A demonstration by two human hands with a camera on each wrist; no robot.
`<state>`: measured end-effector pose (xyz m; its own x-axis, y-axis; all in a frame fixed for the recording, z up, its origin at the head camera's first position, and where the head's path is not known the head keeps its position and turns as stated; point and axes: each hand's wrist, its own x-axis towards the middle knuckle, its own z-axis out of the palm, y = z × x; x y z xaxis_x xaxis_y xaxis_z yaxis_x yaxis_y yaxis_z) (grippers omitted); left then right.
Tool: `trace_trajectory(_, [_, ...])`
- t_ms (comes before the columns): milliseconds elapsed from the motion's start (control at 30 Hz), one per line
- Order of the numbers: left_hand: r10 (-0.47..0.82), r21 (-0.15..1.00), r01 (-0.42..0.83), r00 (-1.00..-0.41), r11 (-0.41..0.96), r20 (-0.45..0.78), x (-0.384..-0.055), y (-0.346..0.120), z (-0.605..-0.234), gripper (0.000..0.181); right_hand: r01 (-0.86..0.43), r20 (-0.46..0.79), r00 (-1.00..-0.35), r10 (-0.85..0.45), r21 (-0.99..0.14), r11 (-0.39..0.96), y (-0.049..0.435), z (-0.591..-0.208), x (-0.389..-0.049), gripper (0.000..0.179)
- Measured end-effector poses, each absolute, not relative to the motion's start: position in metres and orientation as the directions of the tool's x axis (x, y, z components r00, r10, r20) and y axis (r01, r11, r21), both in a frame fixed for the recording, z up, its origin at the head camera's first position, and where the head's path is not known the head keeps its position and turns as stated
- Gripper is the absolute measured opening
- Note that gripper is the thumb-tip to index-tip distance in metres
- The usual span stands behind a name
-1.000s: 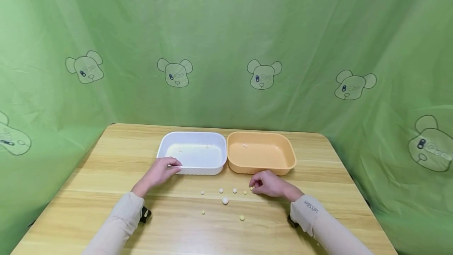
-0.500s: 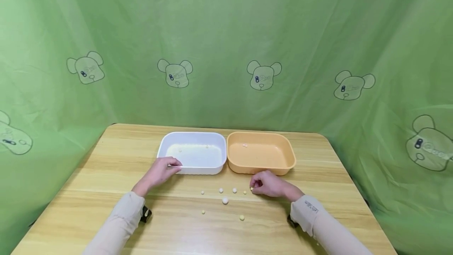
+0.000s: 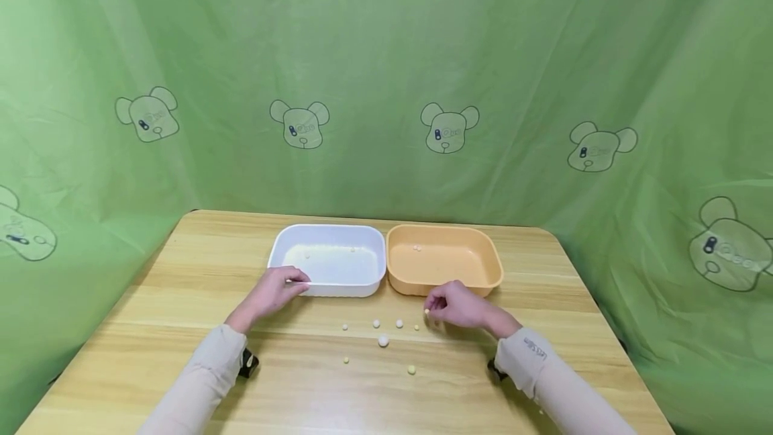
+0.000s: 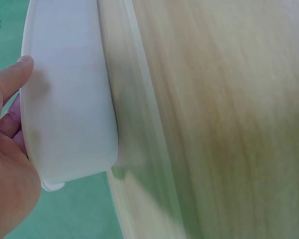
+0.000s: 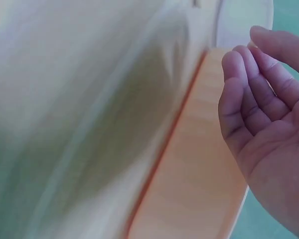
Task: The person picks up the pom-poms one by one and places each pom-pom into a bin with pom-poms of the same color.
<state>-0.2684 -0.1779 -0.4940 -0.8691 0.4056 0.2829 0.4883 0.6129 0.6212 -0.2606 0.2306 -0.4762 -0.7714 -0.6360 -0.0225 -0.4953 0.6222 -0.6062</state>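
Observation:
In the head view my left hand [image 3: 270, 294] grips the near left rim of a white plastic bin [image 3: 347, 290]; the left wrist view shows the thumb outside the wall and fingers over the rim. My right hand [image 3: 461, 305] pinches a small yellow ball [image 3: 427, 313] between thumb and fingertips, just above the table, in front of an orange bin [image 3: 447, 266]. In the right wrist view the ball is mostly hidden by the fingers. Left of that hand lie a small yellow ball [image 3: 417, 327] and several white balls, among them the largest one [image 3: 383, 340].
Closer to the table's front lie two more yellow balls, a bigger one [image 3: 412, 370] and a small one [image 3: 346, 360]. The bins stand side by side, each with a couple of tiny pale balls inside. A green curtain [image 3: 374, 173] hangs behind the wooden table [image 3: 199, 254].
My right hand has risen slightly from the table with the yellow ball between its fingertips. The left hand has stayed on the white bin's rim.

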Motion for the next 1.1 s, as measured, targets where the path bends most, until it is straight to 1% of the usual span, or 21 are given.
trace_trajectory(133, [0.406,0.623,0.492,-0.867,0.608,0.288,-0.268,-0.177,-0.495,0.006,-0.484,-0.014,-0.776,-0.63,-0.628,0.61,0.228,-0.472,-0.262,0.004])
trace_trajectory(333, [0.393,0.635,0.48,-0.874,0.605,0.287,-0.267,-0.177,-0.494,0.006,-0.501,0.016,-0.77,-0.638,-0.636,0.587,0.22,-0.46,-0.264,0.005])
trace_trajectory(467, [0.394,0.631,0.491,-0.868,0.601,0.301,-0.268,-0.177,-0.495,0.006,-0.505,0.034,-0.766,-0.642,-0.65,0.567,0.215,-0.452,-0.268,0.004])
trace_trajectory(733, [0.389,0.635,0.481,-0.874,0.604,0.292,-0.269,-0.176,-0.497,0.006,-0.49,0.074,-0.785,-0.615,-0.681,0.544,0.205,-0.44,-0.274,0.005])
trace_trajectory(967, [0.389,0.637,0.473,-0.878,0.609,0.279,-0.268,-0.177,-0.495,0.007,-0.457,0.053,-0.803,-0.593,-0.693,0.557,0.195,-0.432,-0.278,0.008])
trace_trajectory(1100, [0.385,0.64,0.464,-0.882,0.612,0.271,-0.268,-0.177,-0.495,0.007,-0.466,0.068,-0.797,-0.6,-0.701,0.54,0.188,-0.429,-0.281,0.009])
